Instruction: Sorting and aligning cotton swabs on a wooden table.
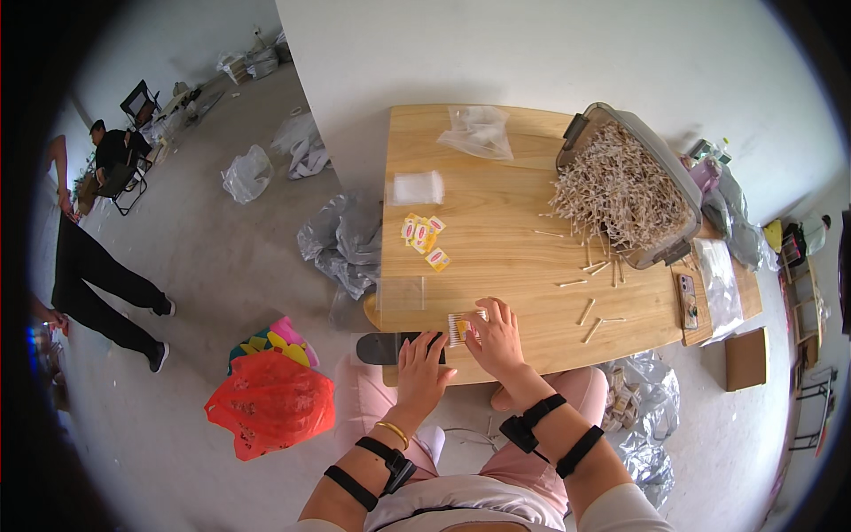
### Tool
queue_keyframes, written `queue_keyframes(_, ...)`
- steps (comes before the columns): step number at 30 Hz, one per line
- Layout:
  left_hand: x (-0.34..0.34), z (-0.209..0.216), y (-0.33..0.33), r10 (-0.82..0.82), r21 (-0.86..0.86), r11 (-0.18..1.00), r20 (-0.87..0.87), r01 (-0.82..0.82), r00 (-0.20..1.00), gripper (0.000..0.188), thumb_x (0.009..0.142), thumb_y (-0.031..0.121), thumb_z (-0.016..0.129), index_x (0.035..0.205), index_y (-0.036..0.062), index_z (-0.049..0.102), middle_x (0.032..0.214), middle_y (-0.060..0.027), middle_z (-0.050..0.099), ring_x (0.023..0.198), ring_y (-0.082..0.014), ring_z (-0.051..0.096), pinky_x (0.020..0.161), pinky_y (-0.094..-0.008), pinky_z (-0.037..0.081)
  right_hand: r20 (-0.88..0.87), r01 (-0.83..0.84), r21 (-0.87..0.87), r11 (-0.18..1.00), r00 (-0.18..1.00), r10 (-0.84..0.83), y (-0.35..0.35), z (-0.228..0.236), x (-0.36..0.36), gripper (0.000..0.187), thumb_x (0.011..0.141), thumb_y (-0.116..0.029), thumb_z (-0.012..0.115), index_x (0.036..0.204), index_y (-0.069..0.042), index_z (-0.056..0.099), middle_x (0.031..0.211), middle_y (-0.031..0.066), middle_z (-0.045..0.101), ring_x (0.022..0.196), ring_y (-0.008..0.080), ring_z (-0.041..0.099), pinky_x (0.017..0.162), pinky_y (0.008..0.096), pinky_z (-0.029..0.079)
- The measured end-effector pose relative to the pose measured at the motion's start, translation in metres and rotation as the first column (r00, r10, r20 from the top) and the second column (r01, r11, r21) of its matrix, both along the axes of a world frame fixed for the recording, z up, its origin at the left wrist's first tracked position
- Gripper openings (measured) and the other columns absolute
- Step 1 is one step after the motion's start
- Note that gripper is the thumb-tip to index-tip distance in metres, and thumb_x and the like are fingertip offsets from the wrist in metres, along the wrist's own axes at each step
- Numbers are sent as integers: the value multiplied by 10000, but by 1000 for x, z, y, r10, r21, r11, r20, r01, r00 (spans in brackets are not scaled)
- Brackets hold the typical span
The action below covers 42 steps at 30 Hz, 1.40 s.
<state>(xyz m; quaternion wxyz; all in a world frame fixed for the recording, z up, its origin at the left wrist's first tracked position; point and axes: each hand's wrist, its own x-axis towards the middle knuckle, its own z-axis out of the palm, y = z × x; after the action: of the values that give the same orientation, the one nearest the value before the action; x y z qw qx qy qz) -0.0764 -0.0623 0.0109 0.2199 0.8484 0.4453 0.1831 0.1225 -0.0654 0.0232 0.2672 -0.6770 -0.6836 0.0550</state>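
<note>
My left hand (pixel 421 365) lies with its fingers stretched out over a flat black object (pixel 379 348) with a rounded left end, at the table's near edge. Just to the right is a small flat pack of cotton swabs (pixel 457 329) with a bit of yellow on it. My right hand (pixel 498 341) bends over the right side of that pack, its thumb and fingers around it and partly covering it. Farther left on the table are several small yellow-and-white cards (pixel 421 232), a stack of clear bags (pixel 417 188) and a clear flat sheet (pixel 401 293).
A grey bin (pixel 678 199) tipped on its side spills cotton swabs (pixel 612 191) over the table (pixel 505 213). A phone (pixel 687 301) lies at the right. A red plastic bag (pixel 270 403) sits on the floor at left. Two people are farther off at left.
</note>
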Motion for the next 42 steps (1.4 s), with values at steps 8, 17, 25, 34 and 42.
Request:
queue_keyframes(8, -1, 3, 1, 13, -25, 1000, -12, -14, 1000, 775, 834, 269, 815, 1503, 125, 451, 1493, -93, 470, 1436, -296, 405, 1234, -533, 227, -25, 40, -62, 997, 999, -42, 18, -11, 5, 297, 815, -116, 706, 1109, -163, 709, 1293, 116, 545, 1302, 348, 477, 1037, 504, 426)
queue_keyframes(17, 1, 2, 2, 27, -26, 999, -12, -28, 1000, 791, 819, 259, 820, 1490, 68, 448, 1488, -92, 470, 1424, -293, 412, 1237, -525, 226, -26, 105, -17, 994, 994, -106, 14, -1, 24, 313, 826, -98, 699, 1131, -166, 721, 1313, 97, 555, 1302, 340, 482, 1053, 499, 432)
queue_keyframes(25, -1, 0, 2, 9, 2, 1000, -3, -9, 1000, 792, 811, 253, 824, 1480, 48, 452, 1493, -107, 473, 1413, -317, 422, 1226, -537, 245, -58, -71, -47, 996, 996, 68, -28, 9, 1, 278, 818, -100, 715, 1090, -147, 745, 1318, 108, 562, 1308, 349, 483, 1062, 501, 435)
queue_keyframes(34, -1, 0, 1, 7, 3, 1000, -9, -7, 1000, 779, 814, 246, 820, 1474, 42, 460, 1491, -110, 477, 1419, -307, 429, 1227, -535, 248, -54, -120, -93, 988, 992, 116, -34, 10, -10, 349, 833, -107, 701, 1177, -155, 735, 1344, 123, 551, 1363, 359, 448, 1114, 515, 397)
queue_keyframes(42, -1, -1, 1, 8, 7, 1000, 8, -9, 1000, 781, 813, 245, 821, 1476, 44, 462, 1492, -109, 477, 1423, -305, 427, 1227, -534, 250, -65, -115, -100, 988, 992, 109, -35, 9, -10, 352, 830, -99, 705, 1174, -164, 742, 1342, 122, 554, 1357, 361, 453, 1124, 514, 392)
